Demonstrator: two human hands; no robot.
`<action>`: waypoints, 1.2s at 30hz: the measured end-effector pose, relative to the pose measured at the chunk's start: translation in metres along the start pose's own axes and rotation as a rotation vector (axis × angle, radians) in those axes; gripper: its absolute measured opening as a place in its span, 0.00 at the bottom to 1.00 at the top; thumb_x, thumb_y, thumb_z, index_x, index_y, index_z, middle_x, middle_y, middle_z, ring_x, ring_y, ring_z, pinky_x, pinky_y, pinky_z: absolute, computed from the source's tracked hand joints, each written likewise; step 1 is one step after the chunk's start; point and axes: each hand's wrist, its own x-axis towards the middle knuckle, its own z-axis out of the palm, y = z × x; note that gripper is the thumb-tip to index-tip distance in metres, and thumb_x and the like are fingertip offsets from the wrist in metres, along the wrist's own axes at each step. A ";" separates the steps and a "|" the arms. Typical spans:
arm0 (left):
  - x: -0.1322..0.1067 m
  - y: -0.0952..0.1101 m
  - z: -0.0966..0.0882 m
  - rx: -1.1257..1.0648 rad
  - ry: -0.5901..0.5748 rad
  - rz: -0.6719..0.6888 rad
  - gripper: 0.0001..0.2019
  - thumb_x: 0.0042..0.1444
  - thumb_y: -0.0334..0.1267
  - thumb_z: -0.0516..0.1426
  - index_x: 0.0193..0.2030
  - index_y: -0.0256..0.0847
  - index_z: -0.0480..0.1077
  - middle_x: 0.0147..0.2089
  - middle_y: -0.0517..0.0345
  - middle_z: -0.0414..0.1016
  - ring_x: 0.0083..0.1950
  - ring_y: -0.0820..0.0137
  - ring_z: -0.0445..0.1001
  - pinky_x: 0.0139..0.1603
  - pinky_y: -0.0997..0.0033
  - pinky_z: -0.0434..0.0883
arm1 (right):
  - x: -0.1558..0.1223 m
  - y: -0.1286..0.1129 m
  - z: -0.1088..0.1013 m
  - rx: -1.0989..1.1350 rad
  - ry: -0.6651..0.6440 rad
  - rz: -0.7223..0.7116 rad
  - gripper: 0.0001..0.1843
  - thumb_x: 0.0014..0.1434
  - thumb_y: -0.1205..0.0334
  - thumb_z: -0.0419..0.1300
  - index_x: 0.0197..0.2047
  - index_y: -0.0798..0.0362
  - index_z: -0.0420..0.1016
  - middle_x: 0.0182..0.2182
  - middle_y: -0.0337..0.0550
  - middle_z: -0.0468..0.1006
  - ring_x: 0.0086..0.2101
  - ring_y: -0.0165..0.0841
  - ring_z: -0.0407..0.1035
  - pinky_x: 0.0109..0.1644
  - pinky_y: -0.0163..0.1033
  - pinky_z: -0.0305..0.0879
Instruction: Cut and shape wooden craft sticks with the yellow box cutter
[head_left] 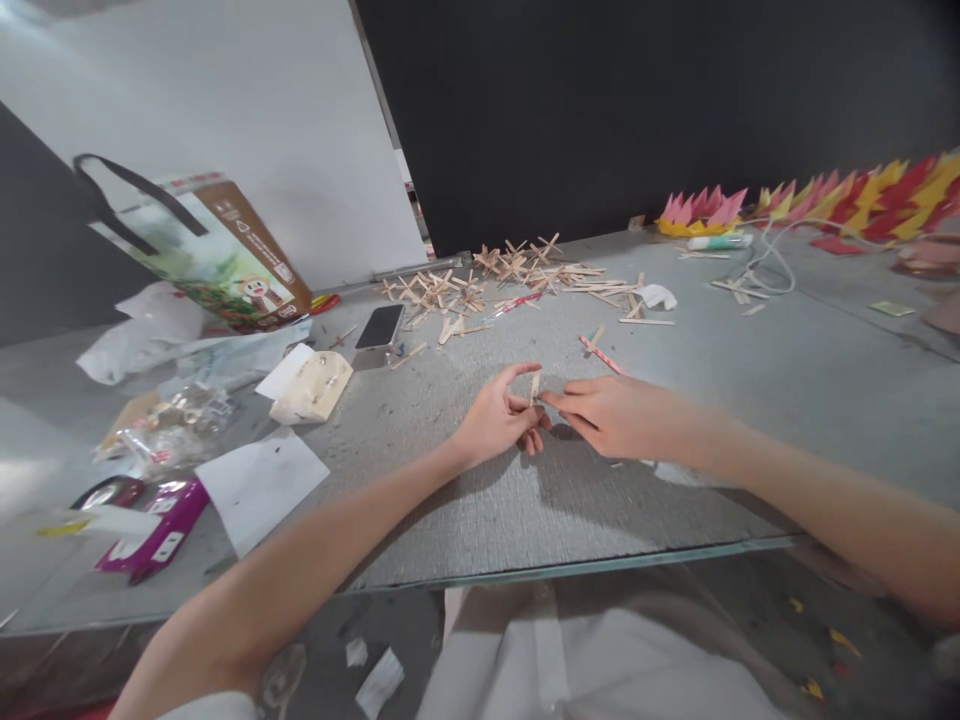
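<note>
The wooden stick [535, 387] points lengthwise near-upright in view, pinched by the left fingers [519, 370], beside bunched right fingers [576, 402] whose hold is unclear.

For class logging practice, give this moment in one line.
left hand: holds wooden stick | right hand: beside it | beyond: crossed sticks

On the table [750, 360], stick clusters [517, 265] are lying rear centre; a phone [380, 327] is lying left of them, a carrier bag [217, 240] standing farther left. A glue tube [716, 242] is lying rear right, before a paper crown [701, 210]. Before the clusters, a single stick [535, 386] is sitting in the left hand [495, 415], the right hand [611, 412] adjoining
</note>
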 end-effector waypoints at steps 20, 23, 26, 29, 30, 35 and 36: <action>-0.002 -0.006 0.001 -0.018 -0.011 0.081 0.41 0.60 0.42 0.69 0.73 0.39 0.51 0.35 0.52 0.84 0.24 0.68 0.81 0.26 0.72 0.77 | 0.019 0.021 0.033 0.066 0.380 -0.101 0.08 0.68 0.72 0.57 0.42 0.52 0.76 0.45 0.45 0.83 0.37 0.35 0.77 0.40 0.39 0.65; -0.001 -0.009 0.002 -0.010 -0.007 0.086 0.40 0.60 0.41 0.68 0.73 0.40 0.52 0.35 0.53 0.84 0.24 0.69 0.81 0.26 0.73 0.77 | 0.020 0.020 0.034 0.070 0.377 -0.069 0.06 0.68 0.71 0.58 0.44 0.53 0.75 0.45 0.46 0.83 0.39 0.37 0.78 0.41 0.40 0.65; 0.000 -0.010 0.002 0.000 -0.004 0.083 0.39 0.60 0.40 0.67 0.73 0.41 0.52 0.36 0.53 0.84 0.24 0.69 0.81 0.26 0.74 0.77 | 0.021 0.021 0.037 0.019 0.354 -0.066 0.06 0.67 0.71 0.59 0.46 0.54 0.73 0.46 0.48 0.82 0.39 0.38 0.78 0.40 0.40 0.64; 0.000 -0.009 0.002 0.010 0.003 0.094 0.39 0.61 0.39 0.67 0.73 0.40 0.53 0.35 0.53 0.84 0.23 0.69 0.81 0.24 0.74 0.76 | 0.022 0.020 0.040 -0.083 0.306 -0.081 0.08 0.67 0.71 0.58 0.50 0.56 0.71 0.47 0.51 0.81 0.37 0.38 0.78 0.35 0.38 0.60; -0.001 -0.008 0.002 0.015 0.004 0.099 0.38 0.61 0.39 0.67 0.73 0.40 0.53 0.34 0.53 0.84 0.23 0.69 0.80 0.24 0.74 0.76 | 0.022 0.019 0.041 -0.111 0.288 -0.084 0.09 0.67 0.71 0.58 0.51 0.56 0.70 0.47 0.52 0.80 0.36 0.38 0.78 0.34 0.38 0.58; -0.004 -0.002 0.003 0.035 0.020 0.116 0.37 0.60 0.38 0.66 0.72 0.38 0.55 0.33 0.54 0.83 0.23 0.69 0.80 0.24 0.74 0.76 | 0.025 0.012 0.039 -0.177 0.205 -0.025 0.09 0.69 0.71 0.56 0.52 0.59 0.68 0.46 0.55 0.79 0.34 0.38 0.77 0.32 0.39 0.55; -0.004 -0.001 0.003 0.038 0.023 0.117 0.37 0.60 0.38 0.66 0.72 0.38 0.55 0.32 0.54 0.83 0.23 0.69 0.80 0.24 0.74 0.76 | 0.025 0.011 0.039 -0.177 0.189 -0.012 0.09 0.69 0.71 0.56 0.52 0.59 0.68 0.46 0.55 0.79 0.34 0.39 0.77 0.32 0.40 0.55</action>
